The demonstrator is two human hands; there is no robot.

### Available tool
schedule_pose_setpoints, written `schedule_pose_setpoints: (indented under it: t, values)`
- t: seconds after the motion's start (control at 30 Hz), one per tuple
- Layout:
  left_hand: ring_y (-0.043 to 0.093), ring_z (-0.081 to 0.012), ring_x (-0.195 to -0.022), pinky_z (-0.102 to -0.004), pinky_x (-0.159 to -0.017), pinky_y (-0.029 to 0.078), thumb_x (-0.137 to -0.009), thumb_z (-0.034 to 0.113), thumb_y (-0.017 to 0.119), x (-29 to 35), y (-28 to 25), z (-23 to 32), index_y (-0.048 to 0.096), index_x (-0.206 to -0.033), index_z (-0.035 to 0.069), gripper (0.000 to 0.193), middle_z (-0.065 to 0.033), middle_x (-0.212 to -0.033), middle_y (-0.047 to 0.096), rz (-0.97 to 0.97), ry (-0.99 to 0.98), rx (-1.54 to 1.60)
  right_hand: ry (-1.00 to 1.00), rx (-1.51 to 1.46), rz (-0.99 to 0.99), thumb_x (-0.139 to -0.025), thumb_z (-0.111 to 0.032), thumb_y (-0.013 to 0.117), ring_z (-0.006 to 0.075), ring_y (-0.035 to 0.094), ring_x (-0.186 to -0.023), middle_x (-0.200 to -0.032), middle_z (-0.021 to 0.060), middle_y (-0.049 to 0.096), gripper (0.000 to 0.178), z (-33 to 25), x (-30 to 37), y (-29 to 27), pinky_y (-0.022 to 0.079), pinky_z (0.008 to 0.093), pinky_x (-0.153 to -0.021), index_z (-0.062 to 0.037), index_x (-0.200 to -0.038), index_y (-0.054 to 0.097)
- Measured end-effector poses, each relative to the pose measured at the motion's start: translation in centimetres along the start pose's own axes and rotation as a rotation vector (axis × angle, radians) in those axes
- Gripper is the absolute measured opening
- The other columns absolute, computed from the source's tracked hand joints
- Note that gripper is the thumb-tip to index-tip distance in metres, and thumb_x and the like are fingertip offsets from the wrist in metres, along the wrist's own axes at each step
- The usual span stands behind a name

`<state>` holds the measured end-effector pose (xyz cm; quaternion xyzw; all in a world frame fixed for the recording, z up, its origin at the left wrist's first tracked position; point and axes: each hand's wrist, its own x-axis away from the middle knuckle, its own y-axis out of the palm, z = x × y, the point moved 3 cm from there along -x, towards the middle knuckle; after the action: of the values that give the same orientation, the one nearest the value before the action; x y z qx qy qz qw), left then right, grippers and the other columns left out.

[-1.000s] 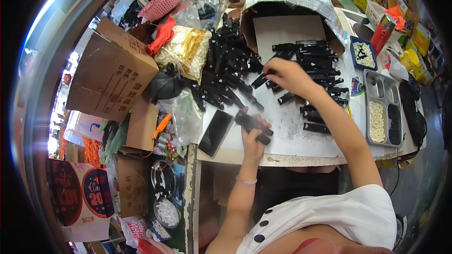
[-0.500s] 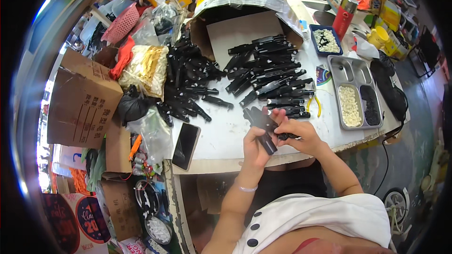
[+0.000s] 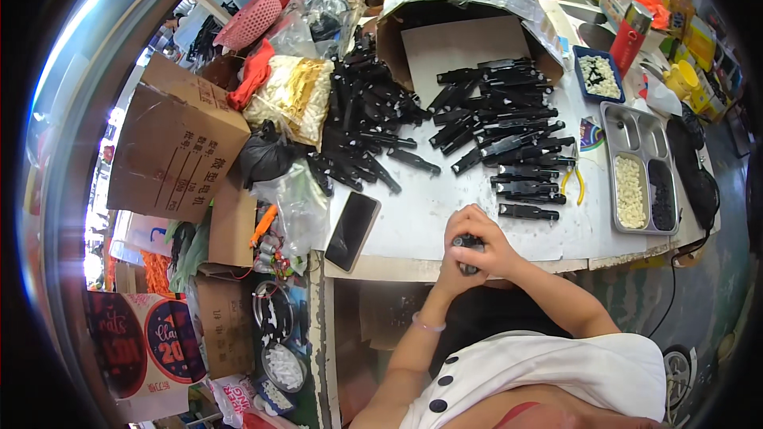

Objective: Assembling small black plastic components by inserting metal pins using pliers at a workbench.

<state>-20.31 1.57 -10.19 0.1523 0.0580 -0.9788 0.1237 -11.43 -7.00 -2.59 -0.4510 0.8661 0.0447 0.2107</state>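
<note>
My left hand [image 3: 451, 272] and my right hand [image 3: 497, 253] are clasped together over the table's near edge. Between them they grip a black plastic piece [image 3: 469, 241]; its rounded end pokes out between the fingers, the rest is hidden. Beyond my hands, similar long black pieces [image 3: 528, 212] lie in rough rows on the white tabletop [image 3: 421, 214]. To the left, more black pieces [image 3: 373, 103] form a loose heap. A dark phone [image 3: 351, 230] rests left of my hands.
A steel compartment tray [image 3: 605, 151] holds cream and black small parts at right, near yellow-handled pliers [image 3: 581, 188] and a blue tray [image 3: 579, 79]. A red thermos [image 3: 629, 41] stands behind. Cardboard boxes [image 3: 179, 143] and plastic bags [image 3: 298, 206] crowd the left. An open sack-covered carton [image 3: 393, 40] sits at the back.
My hands have closed together around the black piece, which was tilted and more exposed before. The whole view has shifted, so the table things appear farther right.
</note>
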Motion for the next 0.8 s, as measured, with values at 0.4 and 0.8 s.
schedule_pose_setpoints:
  t: [0.4, 0.8]
  values:
    - [0.055, -0.0134, -0.086, -0.0263, -0.077, 0.047, -0.073, -0.005, 0.071, 0.9, 2.5, 0.8, 0.042, -0.114, 0.003, 0.05, -0.0071, -0.096, 0.056, 0.342, 0.02, -0.092, -0.259, 1.049, -0.037, -0.08, -0.011, 0.056, 0.0285, 0.051, -0.103, -0.095, 0.0088, 0.061, 0.019, 8.3, -10.4, 0.7, 0.034, 0.0414, -0.099, -0.0054, -0.096, 0.061]
    - [0.052, -0.0313, -0.11, -0.0388, -0.095, 0.041, -0.07, 0.0, 0.071, 0.1, -0.7, 0.9, 0.049, -0.107, 0.003, 0.043, -0.0164, -0.113, 0.053, 0.374, 0.245, -0.284, -0.184, 0.798, -0.002, -0.077, -0.014, 0.066, 0.0257, 0.058, -0.078, -0.078, 0.0085, 0.06, 0.015, -1.9, -4.9, -2.0, 0.046, 0.036, -0.071, -0.0085, -0.09, 0.062]
